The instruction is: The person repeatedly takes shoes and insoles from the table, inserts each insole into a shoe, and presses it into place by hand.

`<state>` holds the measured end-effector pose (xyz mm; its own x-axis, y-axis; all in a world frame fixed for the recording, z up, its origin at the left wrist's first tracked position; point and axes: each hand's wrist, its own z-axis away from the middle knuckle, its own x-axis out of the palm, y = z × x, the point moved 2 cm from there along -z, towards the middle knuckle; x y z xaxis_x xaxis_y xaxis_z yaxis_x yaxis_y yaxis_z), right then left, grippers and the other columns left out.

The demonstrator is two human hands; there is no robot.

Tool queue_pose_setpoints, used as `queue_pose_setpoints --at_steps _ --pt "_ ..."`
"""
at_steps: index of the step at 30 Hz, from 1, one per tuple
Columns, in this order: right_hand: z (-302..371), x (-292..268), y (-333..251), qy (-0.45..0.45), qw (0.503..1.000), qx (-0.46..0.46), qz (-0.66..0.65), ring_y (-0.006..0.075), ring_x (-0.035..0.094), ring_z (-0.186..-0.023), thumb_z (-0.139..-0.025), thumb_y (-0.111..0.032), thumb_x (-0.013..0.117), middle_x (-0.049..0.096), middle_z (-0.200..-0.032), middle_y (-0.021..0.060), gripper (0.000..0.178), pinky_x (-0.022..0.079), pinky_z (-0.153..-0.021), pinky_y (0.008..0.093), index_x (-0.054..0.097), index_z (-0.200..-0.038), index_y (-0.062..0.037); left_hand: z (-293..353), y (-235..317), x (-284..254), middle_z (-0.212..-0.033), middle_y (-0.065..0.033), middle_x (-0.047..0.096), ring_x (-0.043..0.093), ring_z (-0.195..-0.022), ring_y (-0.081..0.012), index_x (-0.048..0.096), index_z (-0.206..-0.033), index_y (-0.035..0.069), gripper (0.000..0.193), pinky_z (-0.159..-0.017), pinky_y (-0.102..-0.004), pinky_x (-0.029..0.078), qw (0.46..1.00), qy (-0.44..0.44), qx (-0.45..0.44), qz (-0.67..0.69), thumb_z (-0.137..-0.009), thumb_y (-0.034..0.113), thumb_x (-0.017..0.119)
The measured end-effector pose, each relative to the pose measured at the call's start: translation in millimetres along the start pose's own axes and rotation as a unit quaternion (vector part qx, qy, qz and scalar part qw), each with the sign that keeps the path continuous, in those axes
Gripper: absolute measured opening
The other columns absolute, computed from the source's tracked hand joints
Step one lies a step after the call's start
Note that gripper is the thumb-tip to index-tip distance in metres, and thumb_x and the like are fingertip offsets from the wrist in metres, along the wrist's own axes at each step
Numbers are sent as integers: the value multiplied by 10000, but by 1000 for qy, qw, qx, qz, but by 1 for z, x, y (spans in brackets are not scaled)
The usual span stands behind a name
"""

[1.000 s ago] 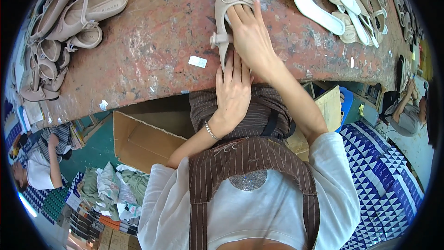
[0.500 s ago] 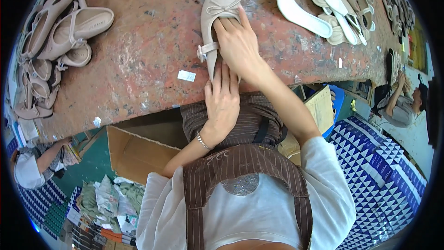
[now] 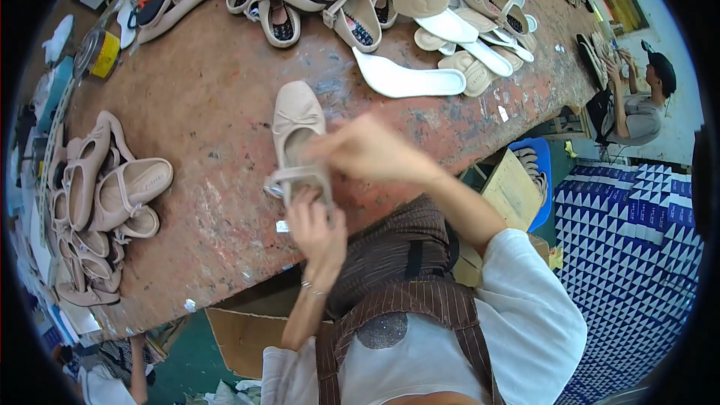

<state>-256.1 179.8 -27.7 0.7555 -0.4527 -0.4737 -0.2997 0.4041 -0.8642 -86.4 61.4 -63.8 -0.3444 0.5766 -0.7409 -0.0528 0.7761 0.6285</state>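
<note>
A beige ballet flat (image 3: 298, 109) with a small bow and an ankle strap lies on the worn reddish worktable (image 3: 217, 180), its toe pointing away from me. My left hand (image 3: 316, 232) is at its heel, with the fingers curled over the back of the opening. Beside the shoe's opening, at its right edge, is my right hand (image 3: 367, 151). It is smeared by motion, so its fingers and anything between them cannot be made out. The strap looks blurred too.
Beige shoes (image 3: 124, 202) are piled at the left. More shoes and white insoles (image 3: 409, 79) lie at the far side. A tin (image 3: 97, 52) stands far left. Below the table are a cardboard box (image 3: 244, 341) and a blue bin (image 3: 546, 180). Another person (image 3: 637, 105) sits at the right.
My right hand has come out of the shoe's opening and moved to its right side. My left hand stays at the heel. The view has shifted, showing more of the table's far side.
</note>
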Motion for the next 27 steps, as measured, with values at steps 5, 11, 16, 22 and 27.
queue_pose_setpoints --at_steps 5,11,16,22,27 --pt "12 -192 94 582 798 135 -78 179 577 -1010 -936 -455 600 662 -1121 68 510 417 -850 300 648 -1216 -32 -53 -65 -137 -1076 -184 625 572 -1018 -349 545 -796 10 122 -923 -448 445 966 192 44 -164 -803 26 666" --pt "-26 -271 167 479 779 277 -295 209 557 -1030 -701 -489 810 504 -1250 139 816 470 -785 369 507 -1326 -60 -144 -91 -255 -1154 -146 653 602 -1070 -286 633 -1169 11 371 -924 -390 467 744 409 -89 -522 -907 262 712" --pt "17 -258 144 495 674 188 -515 255 566 -940 -778 -201 619 590 -1014 116 454 451 -843 377 551 -1186 -15 -250 -34 -83 -1185 -141 621 605 -1022 -191 515 -1358 59 626 -822 -329 518 984 159 -48 69 -844 309 772" --pt "48 -227 122 414 719 87 -551 288 617 -915 -835 -177 617 631 -914 134 285 498 -959 486 596 -1012 45 -373 -11 61 -1326 -328 444 534 -1169 -495 315 -1465 46 755 -967 -489 472 994 23 -99 -35 -847 281 678" --pt "40 -188 103 422 737 -49 -526 345 607 -1188 -850 -10 653 612 -1150 208 353 475 -1029 505 505 -1171 -27 -331 -36 17 -1088 -227 672 640 -1020 -386 544 -1300 22 503 -905 -455 486 991 127 34 35 -848 207 666"
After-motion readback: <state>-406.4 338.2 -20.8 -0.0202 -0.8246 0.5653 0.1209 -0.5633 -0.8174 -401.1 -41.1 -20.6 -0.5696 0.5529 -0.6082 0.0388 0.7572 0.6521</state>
